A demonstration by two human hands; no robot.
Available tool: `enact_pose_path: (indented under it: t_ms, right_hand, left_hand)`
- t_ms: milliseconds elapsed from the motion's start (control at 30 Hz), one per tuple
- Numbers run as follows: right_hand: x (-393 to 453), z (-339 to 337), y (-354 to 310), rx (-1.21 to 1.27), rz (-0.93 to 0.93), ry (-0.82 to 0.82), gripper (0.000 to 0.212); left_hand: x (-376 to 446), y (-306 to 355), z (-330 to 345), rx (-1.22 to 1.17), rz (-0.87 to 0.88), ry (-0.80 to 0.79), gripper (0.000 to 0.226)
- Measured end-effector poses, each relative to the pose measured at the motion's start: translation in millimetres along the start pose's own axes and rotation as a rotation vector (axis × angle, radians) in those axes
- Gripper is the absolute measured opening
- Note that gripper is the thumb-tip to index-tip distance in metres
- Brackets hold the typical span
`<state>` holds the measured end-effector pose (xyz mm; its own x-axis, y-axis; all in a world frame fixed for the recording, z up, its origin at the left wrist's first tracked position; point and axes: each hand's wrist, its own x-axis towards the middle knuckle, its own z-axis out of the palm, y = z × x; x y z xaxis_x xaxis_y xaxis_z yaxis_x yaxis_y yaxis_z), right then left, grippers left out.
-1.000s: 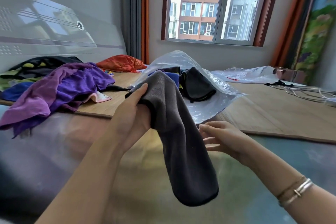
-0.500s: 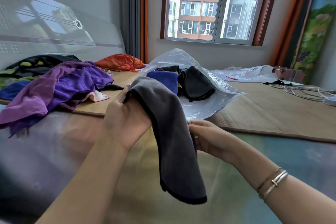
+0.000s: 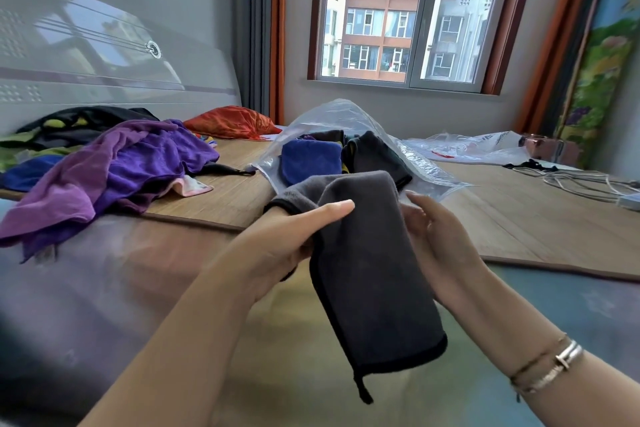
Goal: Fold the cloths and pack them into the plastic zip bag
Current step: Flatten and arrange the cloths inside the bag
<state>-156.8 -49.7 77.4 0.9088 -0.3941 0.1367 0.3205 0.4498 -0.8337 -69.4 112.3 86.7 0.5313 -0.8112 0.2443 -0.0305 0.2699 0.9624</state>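
Grey cloth (image 3: 367, 264) is gripped by the left hand (image 3: 277, 250) and steadied by the open right hand (image 3: 440, 236); edges should be aligned before it is slid into the plastic bag (image 3: 408, 163).

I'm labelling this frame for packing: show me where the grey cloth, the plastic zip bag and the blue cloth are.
grey cloth (image 3: 374, 274): head view, middle of the hanging folded panel.
plastic zip bag (image 3: 332, 115): head view, raised clear upper wall.
blue cloth (image 3: 310, 161): head view, its front face inside the bag.
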Motion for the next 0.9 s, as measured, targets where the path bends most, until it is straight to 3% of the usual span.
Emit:
enact_pose_path:
  t_ms: [167, 233, 367, 500, 600, 767, 900]
  right_hand:
    - [-2, 2, 9, -0.191, 0.031, 0.022, 0.026]
    - [-4, 0, 10, -0.26, 0.137, 0.061, 0.021]
    - [-8, -6, 15, -0.405, 0.308, -0.027, 0.018]
    - [-10, -10, 17, -0.681, 0.117, 0.046, 0.015]
    - [-10, -20, 7, -0.842, 0.052, 0.183, 0.023]
    - [-12, -41, -6, -0.749, 0.148, 0.334, 0.036]
    - [-15, -53, -9, -0.722, 0.271, 0.367, 0.028]
  left_hand:
    - [4, -8, 8, -0.022, -0.085, 0.139, 0.028]
    - [6, -10, 11, -0.05, -0.093, 0.147, 0.026]
    - [9, -11, 12, -0.1, -0.119, 0.175, 0.026]
    - [6, -7, 7, -0.028, -0.208, 0.147, 0.023]
    - [2, -3, -12, 0.254, -0.327, 0.229, 0.02]
    - [-3, 2, -41, 0.407, -0.423, 0.191, 0.029]
    - [3, -2, -53, 0.348, -0.351, 0.43, 0.02]
